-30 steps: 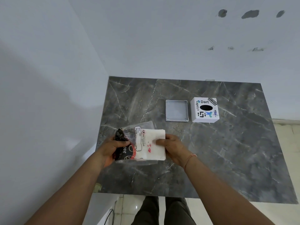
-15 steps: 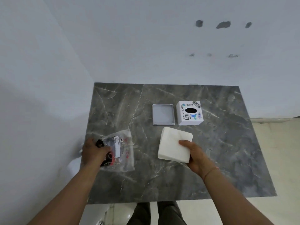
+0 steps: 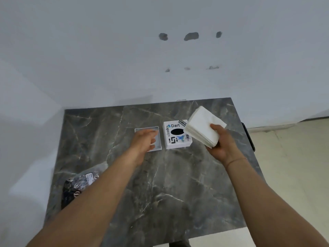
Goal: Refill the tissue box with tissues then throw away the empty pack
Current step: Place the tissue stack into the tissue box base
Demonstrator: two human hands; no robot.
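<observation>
Dark grey marble-look table (image 3: 160, 184) w/ pale veins, pushed into a corner. White walls (image 3: 106, 50) behind and at left; back wall has grey patches (image 3: 191, 36), maybe chipped paint. Cream tile floor (image 3: 293, 166) at right.

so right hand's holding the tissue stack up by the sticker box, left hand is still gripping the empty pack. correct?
Not quite. The head view shows the left hand open over the grey tray; the empty pack lies loose on the table's near left. The right hand does hold the tissue stack by the sticker box.
</observation>
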